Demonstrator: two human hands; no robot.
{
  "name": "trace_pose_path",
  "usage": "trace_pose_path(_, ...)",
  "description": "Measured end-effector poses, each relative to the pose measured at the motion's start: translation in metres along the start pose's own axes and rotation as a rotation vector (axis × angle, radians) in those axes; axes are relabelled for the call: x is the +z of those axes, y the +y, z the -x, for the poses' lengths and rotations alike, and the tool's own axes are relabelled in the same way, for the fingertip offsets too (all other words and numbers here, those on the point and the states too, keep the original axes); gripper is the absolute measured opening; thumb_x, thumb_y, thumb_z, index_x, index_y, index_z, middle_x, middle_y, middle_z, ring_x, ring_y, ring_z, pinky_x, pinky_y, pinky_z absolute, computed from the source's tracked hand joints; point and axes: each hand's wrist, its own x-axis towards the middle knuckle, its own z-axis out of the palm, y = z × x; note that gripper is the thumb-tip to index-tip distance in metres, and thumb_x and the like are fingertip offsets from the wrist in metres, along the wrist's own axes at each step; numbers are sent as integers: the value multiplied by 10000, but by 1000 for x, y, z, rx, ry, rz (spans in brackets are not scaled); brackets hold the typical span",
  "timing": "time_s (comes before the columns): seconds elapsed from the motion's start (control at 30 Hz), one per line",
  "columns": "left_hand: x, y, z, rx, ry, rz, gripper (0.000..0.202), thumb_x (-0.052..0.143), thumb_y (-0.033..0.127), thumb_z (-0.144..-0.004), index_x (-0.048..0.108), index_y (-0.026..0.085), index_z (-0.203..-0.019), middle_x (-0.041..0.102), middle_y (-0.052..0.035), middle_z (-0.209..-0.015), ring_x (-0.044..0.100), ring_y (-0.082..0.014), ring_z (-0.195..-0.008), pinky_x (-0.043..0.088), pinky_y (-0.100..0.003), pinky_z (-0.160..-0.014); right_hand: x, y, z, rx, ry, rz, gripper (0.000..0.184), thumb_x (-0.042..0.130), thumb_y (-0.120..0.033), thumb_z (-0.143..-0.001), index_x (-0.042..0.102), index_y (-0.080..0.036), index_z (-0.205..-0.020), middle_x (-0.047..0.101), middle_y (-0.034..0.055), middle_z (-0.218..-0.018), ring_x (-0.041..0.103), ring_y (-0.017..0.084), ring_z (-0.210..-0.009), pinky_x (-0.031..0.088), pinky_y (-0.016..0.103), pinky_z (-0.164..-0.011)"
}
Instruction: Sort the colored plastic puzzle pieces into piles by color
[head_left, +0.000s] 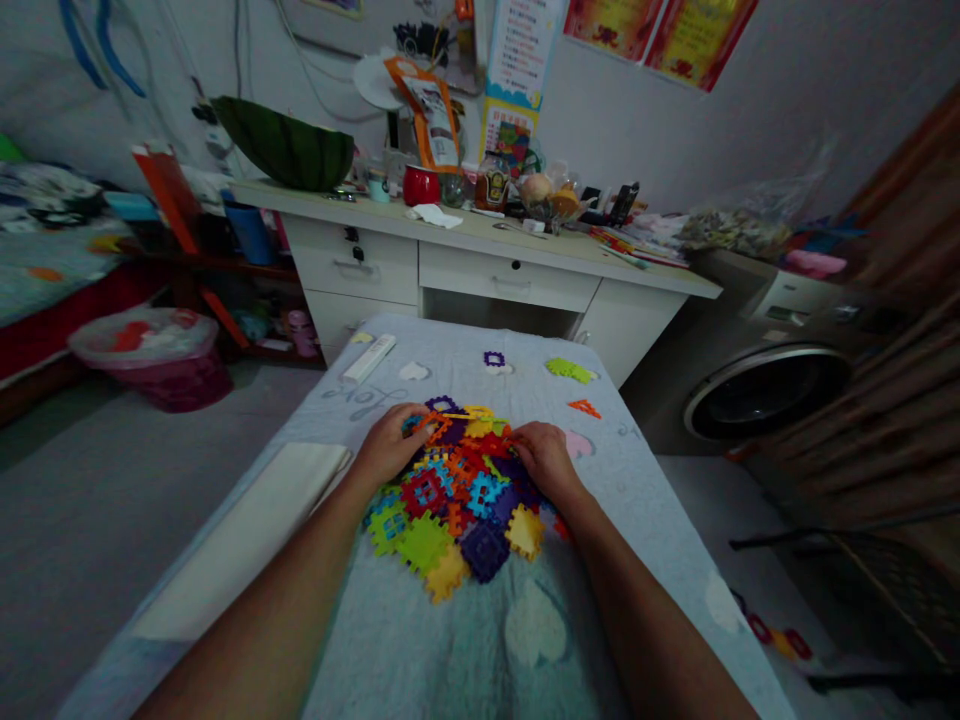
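Observation:
A heap of notched plastic building tiles (465, 482) in many colours lies on the cloth-covered table between my hands. My left hand (391, 440) is at the heap's far left side, thumb and fingers closed on an orange building tile (433, 428). On the other side, my right hand (546, 458) reaches into the heap with curled fingers beside a red tile (489, 446). Its fingertips are partly hidden, so what they grip does not show. Nearest to me in the heap are a dark purple tile (484, 550) and a yellow tile (448, 574).
Loose pieces lie beyond the heap: a purple frame (493, 358), green tiles (570, 370) and an orange triangle (584, 408). A white remote-like bar (370, 359) and folded white material (255, 535) lie at left. A cluttered white desk (360, 235) stands behind; a washing machine (720, 340) is right.

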Motion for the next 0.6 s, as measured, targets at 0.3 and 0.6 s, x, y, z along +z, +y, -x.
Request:
trace_pose_path(0.3, -1, 1, -1, 23, -7, -11, 368, 573, 483, -790, 663, 225, -1036, 670, -66, -1133, 602, -256, -1111, 448, -419, -1021, -12, 12, 3, -32, 203, 93, 248, 468, -237, -947, 699, -240, -1039, 688, 82, -1028, 561, 233, -1024, 344, 421, -1003)
trace_pose_path(0.6, 1, -2, -1, 13, -13, -18, 382, 573, 488, -793, 659, 217, -1049, 659, -76, -1156, 594, -262, -1136, 437, -423, -1032, -32, 68, -10, 264, 398, -381, 247, 495, -362, -844, 653, -185, -910, 673, 77, -885, 626, 203, -811, 510, 323, -721)
